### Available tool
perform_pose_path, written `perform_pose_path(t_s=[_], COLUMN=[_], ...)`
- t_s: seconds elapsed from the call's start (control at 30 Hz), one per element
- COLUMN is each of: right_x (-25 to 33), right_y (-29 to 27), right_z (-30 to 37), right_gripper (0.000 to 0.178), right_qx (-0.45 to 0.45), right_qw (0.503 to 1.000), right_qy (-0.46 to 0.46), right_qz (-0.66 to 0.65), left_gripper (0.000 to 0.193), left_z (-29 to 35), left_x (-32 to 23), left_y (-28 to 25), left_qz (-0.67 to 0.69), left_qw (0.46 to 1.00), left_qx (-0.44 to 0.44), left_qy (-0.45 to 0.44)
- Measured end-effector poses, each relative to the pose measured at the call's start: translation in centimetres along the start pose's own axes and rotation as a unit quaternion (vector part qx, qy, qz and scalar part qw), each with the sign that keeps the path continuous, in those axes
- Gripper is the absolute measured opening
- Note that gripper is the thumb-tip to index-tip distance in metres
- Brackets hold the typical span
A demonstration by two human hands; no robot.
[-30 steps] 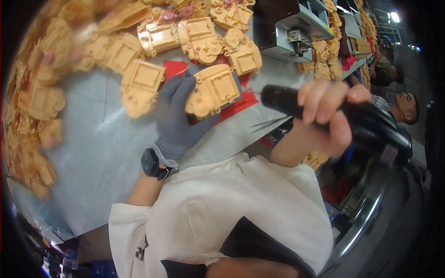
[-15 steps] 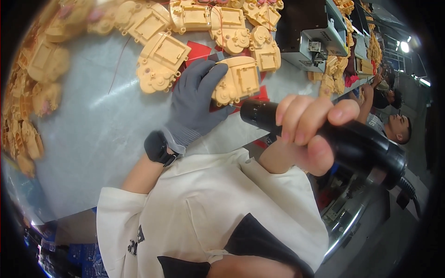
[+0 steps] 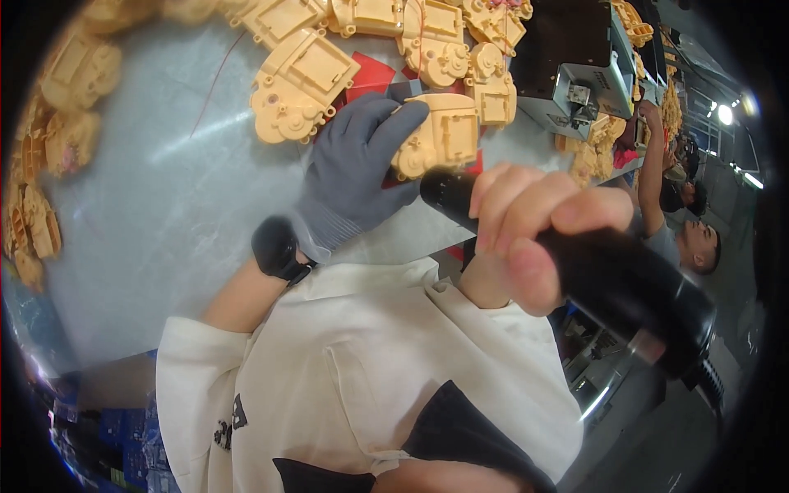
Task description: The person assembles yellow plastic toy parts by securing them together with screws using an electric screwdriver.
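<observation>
A: In the head view, where is the work?

B: The yellow moulded housing (image 3: 448, 135) sits over a red holder (image 3: 370, 76) on the metal tabletop (image 3: 181, 189). The gloved left hand (image 3: 349, 160) pinches its round-bossed left end, fingers above, thumb below.

A: And the right?

B: The bare right hand (image 3: 534, 222) is wrapped firmly round a black corded electric screwdriver (image 3: 637, 287), its nose at the housing's lower edge. I can't tell whether they touch; the bit is hidden.

A: What would you watch?

B: I'd judge a steady housing matters most: press it down flat so it can't twist. Line the tool up squarely before pushing; it looks slanted from here, though the lens bends things. That thumb lies near the nose, so I'd tuck it clear. And leave the cord (image 3: 711, 386) slack.
</observation>
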State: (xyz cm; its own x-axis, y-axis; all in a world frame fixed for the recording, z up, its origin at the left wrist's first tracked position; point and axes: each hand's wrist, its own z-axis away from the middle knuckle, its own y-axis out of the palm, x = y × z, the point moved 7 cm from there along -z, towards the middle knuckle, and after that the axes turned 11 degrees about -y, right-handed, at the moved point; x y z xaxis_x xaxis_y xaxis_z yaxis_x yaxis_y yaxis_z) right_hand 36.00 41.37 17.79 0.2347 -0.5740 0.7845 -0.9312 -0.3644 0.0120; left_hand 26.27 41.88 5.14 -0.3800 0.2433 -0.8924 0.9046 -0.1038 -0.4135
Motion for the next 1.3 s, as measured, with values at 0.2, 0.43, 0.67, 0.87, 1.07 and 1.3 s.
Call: perform_pose_path(t_s=[0.2,0.43,0.67,0.87,1.07,1.3], right_x=[-0.1,4.2,4.3,2.4,4.4,5.6], right_y=[-0.1,-8.9,-23.2,-20.7,-9.9,-20.5], right_z=[0.5,2.8,1.4,1.2,1.1,0.6], right_gripper=[0.036,0.037,0.019,0.028,0.039,0.029], right_qx=[-0.027,-0.207,-0.405,-0.362,-0.171,-0.384], right_qw=[0.999,0.974,0.874,0.902,0.968,0.889], right_qy=[-0.008,-0.089,-0.107,-0.002,-0.102,-0.100], right_qz=[0.036,0.028,0.247,0.237,0.153,0.230], left_gripper=[0.075,0.068,0.069,0.069,0.072,0.071], left_z=[0.2,-0.5,-0.2,-0.4,-0.5,-0.3], left_x=[0.2,-1.2,-1.2,-1.1,-1.0,-1.0], left_y=[0.2,-0.1,0.4,0.1,0.3,-0.1], left_qz=[-0.024,-0.020,-0.026,-0.012,-0.022,-0.024], left_qw=[1.000,0.999,0.996,0.998,0.999,0.999], left_qx=[-0.017,0.015,-0.012,-0.001,0.008,-0.004], left_qy=[0.010,0.036,0.082,0.068,0.027,0.037])
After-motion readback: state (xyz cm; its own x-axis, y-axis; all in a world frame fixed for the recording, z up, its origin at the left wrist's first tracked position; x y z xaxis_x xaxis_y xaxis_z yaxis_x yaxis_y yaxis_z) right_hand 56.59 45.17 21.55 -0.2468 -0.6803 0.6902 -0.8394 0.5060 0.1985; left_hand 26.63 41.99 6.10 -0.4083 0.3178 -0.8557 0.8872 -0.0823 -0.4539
